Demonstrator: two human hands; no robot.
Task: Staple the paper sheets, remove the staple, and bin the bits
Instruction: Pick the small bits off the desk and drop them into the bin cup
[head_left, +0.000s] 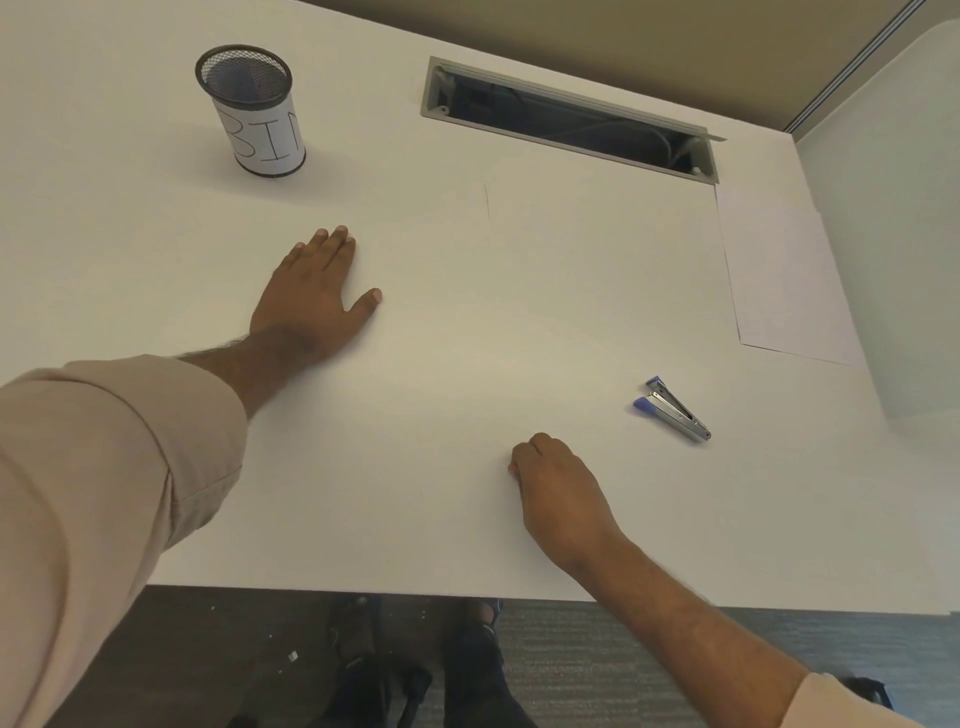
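On the white desk (467, 338) my left hand (311, 296) lies flat, fingers straight and together, thumb spread out to the side, holding nothing. My right hand (558, 493) rests nearer the front edge with its fingers curled under in a closed grip; whether anything tiny is pinched beneath them I cannot tell. Just right of that hand, and apart from it, lies the staple remover (672, 408) (metal jaws, blue plastic handle tips), pointing toward the far left. Farther back on the right, a paper sheet (779, 280) lies flat on the desk, just beside the corner of the open cable slot (571, 122) cut into the surface. At the far left stands a black mesh cup (252, 111) wrapped in a paper label reading BIN, upright, well apart from both hands. Light beige sleeves cover my forearms.
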